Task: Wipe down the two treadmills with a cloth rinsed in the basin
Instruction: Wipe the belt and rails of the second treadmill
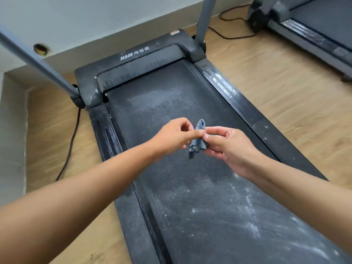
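You hold the cloth (pixel 198 143), a small bunched blue-grey rag, in the air between both hands above the middle of the near treadmill (pixel 190 197), clear of its belt. Your left hand (pixel 175 136) pinches the rag's upper part between thumb and forefinger with the other fingers curled in, and your right hand (pixel 230 149) grips it from the other side, thumb on top and fingers bent beneath; the two thumbs nearly meet. By the look of it you are folding or re-bunching the rag, not wiping. Whether it is wet I cannot tell, and the basin is not in view. Judging by the surfaces, most of the work lies ahead: the near treadmill's belt carries pale powdery smears near the motor cover and heavier white streaks toward your end, the right side rail (pixel 224 86) shows white patches, and the motor cover is speckled. No part of this machine reads as plainly clean. The second treadmill (pixel 312 29), off to your right across the wooden floor (pixel 276 77), shows only a corner, with a greyish film on its side rail, so I judge it unwiped too, though too little shows to be sure.
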`<state>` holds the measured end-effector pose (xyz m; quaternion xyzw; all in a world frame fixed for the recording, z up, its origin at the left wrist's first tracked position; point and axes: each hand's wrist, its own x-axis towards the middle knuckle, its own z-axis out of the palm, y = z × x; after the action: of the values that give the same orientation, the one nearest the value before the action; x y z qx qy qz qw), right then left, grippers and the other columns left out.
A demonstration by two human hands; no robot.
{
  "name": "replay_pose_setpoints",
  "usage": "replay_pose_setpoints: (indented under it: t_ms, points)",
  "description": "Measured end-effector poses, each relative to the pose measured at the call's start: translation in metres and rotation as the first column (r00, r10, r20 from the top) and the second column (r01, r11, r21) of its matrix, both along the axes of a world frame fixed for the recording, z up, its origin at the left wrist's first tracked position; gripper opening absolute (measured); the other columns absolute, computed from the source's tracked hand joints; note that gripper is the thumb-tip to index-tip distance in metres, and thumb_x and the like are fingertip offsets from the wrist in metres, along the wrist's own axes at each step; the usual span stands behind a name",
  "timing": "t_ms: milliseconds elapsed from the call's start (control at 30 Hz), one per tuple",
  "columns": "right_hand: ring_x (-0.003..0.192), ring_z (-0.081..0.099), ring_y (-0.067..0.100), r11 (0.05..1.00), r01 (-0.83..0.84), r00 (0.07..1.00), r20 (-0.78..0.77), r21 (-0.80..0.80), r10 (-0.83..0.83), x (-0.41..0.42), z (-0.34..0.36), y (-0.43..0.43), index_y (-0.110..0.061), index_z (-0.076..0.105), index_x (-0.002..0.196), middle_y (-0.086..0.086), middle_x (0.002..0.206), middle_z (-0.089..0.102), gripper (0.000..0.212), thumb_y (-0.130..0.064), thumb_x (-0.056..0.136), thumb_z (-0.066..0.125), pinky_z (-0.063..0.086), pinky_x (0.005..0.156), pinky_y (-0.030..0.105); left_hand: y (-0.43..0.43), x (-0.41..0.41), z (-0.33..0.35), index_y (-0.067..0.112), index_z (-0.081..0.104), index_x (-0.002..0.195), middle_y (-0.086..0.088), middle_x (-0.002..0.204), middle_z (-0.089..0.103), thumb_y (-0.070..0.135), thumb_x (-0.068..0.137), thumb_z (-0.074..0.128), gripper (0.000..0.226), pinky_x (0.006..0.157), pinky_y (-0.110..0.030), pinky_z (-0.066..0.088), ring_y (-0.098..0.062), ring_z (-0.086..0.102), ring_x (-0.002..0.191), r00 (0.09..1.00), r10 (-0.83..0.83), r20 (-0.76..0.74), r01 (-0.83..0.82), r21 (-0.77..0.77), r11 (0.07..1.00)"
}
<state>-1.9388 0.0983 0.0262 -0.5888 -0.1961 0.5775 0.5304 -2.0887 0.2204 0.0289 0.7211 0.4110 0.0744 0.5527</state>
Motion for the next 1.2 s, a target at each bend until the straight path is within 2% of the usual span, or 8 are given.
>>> replay_pose_setpoints:
  t_ms: [200, 333, 533, 667, 967, 1067, 1133, 1200]
  points:
    - [0.094, 0.078, 0.02, 0.998, -0.056, 0.968, 0.242, -0.036, 0.063, 0.023, -0.018, 0.003, -0.014, 0.076, 0.11, 0.009, 0.096, 0.081, 0.021, -0.002, 0.094, 0.07, 0.062, 0.087, 0.035, 0.013, 0.011, -0.002, 0.007, 0.064, 0.085, -0.003, 0.087, 0.079, 0.016, 0.091, 0.071, 0.012, 0.081, -0.036, 0.059, -0.011, 0.07, 0.078, 0.998, -0.019, -0.058, 0.024, 0.081, 0.996]
    - [0.06, 0.055, 0.006, 0.997, -0.022, 0.83, 0.554, -0.079, 0.063, 0.038, -0.028, 0.003, -0.018, 0.079, 0.087, -0.002, 0.07, 0.07, 0.013, -0.014, 0.087, 0.066, 0.046, 0.06, 0.026, 0.018, 0.013, -0.007, 0.016, 0.05, 0.078, -0.002, 0.085, 0.075, 0.018, 0.08, 0.062, 0.012, 0.066, -0.03, 0.049, -0.011, 0.055, 0.065, 0.991, -0.097, -0.089, 0.113, 0.202, 0.973]
    - [0.062, 0.056, 0.01, 0.987, -0.145, 0.816, 0.556, -0.066, 0.157, 0.043, -0.027, 0.011, -0.02, 0.079, 0.088, -0.003, 0.07, 0.068, 0.017, -0.015, 0.09, 0.063, 0.047, 0.058, 0.027, 0.009, 0.004, -0.027, 0.029, 0.058, 0.112, -0.002, 0.094, 0.076, 0.006, 0.086, 0.051, 0.035, 0.069, -0.033, 0.049, -0.012, 0.058, 0.069, 0.976, -0.186, -0.11, 0.194, 0.062, 0.979]
    - [0.074, 0.066, 0.012, 0.978, -0.21, 0.804, 0.566, -0.019, 0.183, 0.05, -0.03, 0.016, -0.029, 0.078, 0.102, 0.006, 0.091, 0.077, 0.016, -0.018, 0.097, 0.069, 0.056, 0.067, 0.034, 0.005, 0.01, -0.022, 0.023, 0.069, 0.094, 0.009, 0.079, 0.07, 0.028, 0.092, 0.072, 0.006, 0.057, -0.022, 0.042, -0.005, 0.055, 0.063, 0.984, -0.167, -0.066, 0.164, -0.049, 0.985]
    - [0.072, 0.066, 0.012, 0.976, -0.213, 0.762, 0.631, 0.031, 0.146, 0.059, -0.048, 0.018, -0.024, 0.075, 0.101, 0.005, 0.087, 0.079, 0.007, -0.03, 0.097, 0.075, 0.052, 0.067, 0.033, 0.007, 0.004, -0.026, 0.017, 0.056, 0.096, -0.008, 0.087, 0.073, 0.02, 0.098, 0.074, 0.019, 0.063, -0.028, 0.049, -0.022, 0.067, 0.075, 0.976, -0.149, 0.16, 0.195, -0.331, 0.923]
    - [0.08, 0.067, 0.021, 0.997, -0.056, 0.9, 0.431, -0.048, 0.071, 0.053, -0.061, 0.017, -0.018, 0.073, 0.105, 0.006, 0.094, 0.077, 0.032, -0.048, 0.099, 0.067, 0.055, 0.074, 0.035, 0.0, 0.009, -0.027, 0.017, 0.051, 0.094, -0.006, 0.084, 0.071, 0.013, 0.1, 0.07, 0.02, 0.055, -0.022, 0.05, -0.016, 0.067, 0.068, 0.974, -0.062, 0.219, 0.143, -0.377, 0.915]
    - [0.093, 0.069, 0.024, 0.962, 0.016, 1.0, 0.023, -0.272, -0.011, 0.045, -0.071, 0.011, -0.012, 0.071, 0.115, 0.015, 0.108, 0.076, 0.064, -0.071, 0.096, 0.054, 0.054, 0.088, 0.039, -0.003, 0.014, -0.028, 0.019, 0.048, 0.094, -0.005, 0.081, 0.07, 0.007, 0.1, 0.07, 0.025, 0.05, -0.022, 0.048, -0.015, 0.066, 0.064, 0.966, 0.063, 0.251, 0.042, -0.391, 0.92]
    - [0.11, 0.07, 0.03, 0.905, -0.082, 0.958, -0.282, -0.418, -0.044, 0.037, -0.075, 0.0, -0.012, 0.07, 0.122, 0.015, 0.118, 0.075, 0.087, -0.086, 0.092, 0.036, 0.049, 0.098, 0.043, -0.005, 0.018, -0.028, 0.019, 0.047, 0.1, -0.001, 0.076, 0.071, 0.003, 0.1, 0.067, 0.026, 0.045, -0.021, 0.048, -0.011, 0.066, 0.057, 0.943, 0.189, 0.272, -0.065, -0.408, 0.911]
